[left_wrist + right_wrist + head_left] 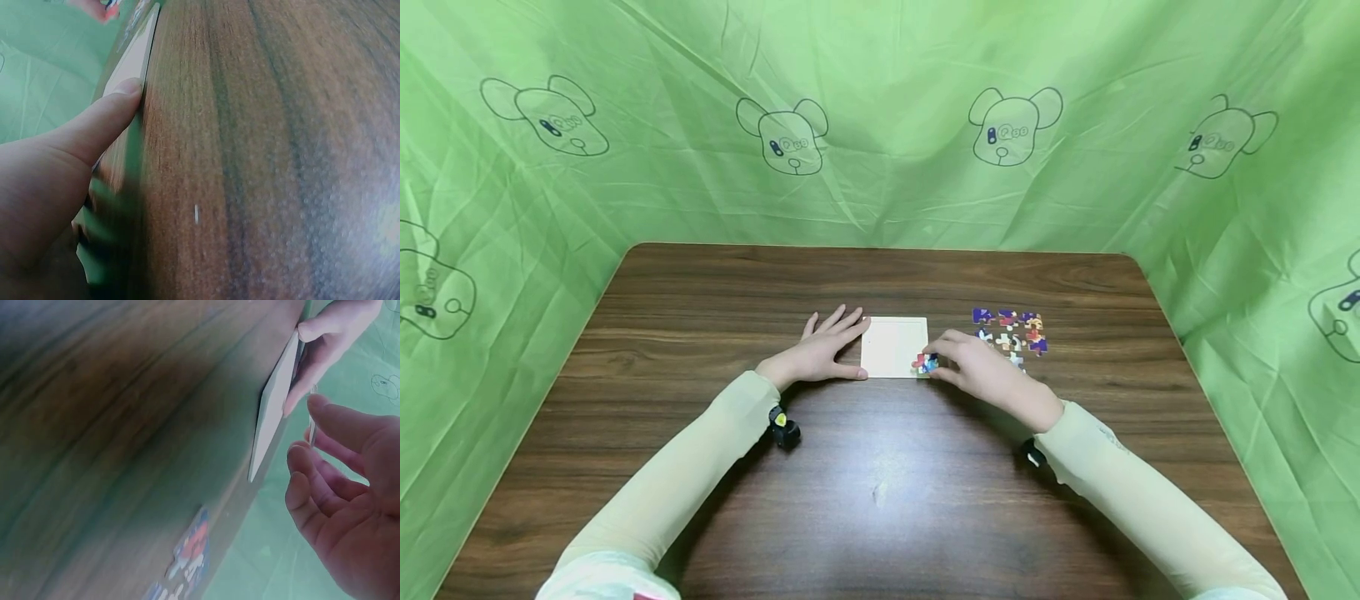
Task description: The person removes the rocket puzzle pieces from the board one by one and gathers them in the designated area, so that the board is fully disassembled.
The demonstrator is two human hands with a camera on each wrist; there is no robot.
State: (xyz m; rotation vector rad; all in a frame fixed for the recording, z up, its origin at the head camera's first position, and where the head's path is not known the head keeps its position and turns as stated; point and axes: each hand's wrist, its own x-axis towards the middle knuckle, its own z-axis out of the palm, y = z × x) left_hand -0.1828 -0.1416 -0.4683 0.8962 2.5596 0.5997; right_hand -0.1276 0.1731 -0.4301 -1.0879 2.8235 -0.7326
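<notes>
A white square puzzle frame (892,346) lies flat on the table. My left hand (816,352) rests at its left side with fingers spread, and the thumb touches the lower left corner; the left wrist view shows that thumb (106,119) against the frame's edge. Over the lower right corner, my right hand (977,367) pinches a colourful jigsaw piece (925,363) between thumb and fingers. From the right wrist the piece (312,422) appears almost edge-on, held above the table. Whether it touches the frame I cannot tell.
Several loose jigsaw pieces (1007,319) lie right of the frame, some partly behind my right hand. The brown wooden table (880,467) meets green cloth walls (880,192) at the back and sides.
</notes>
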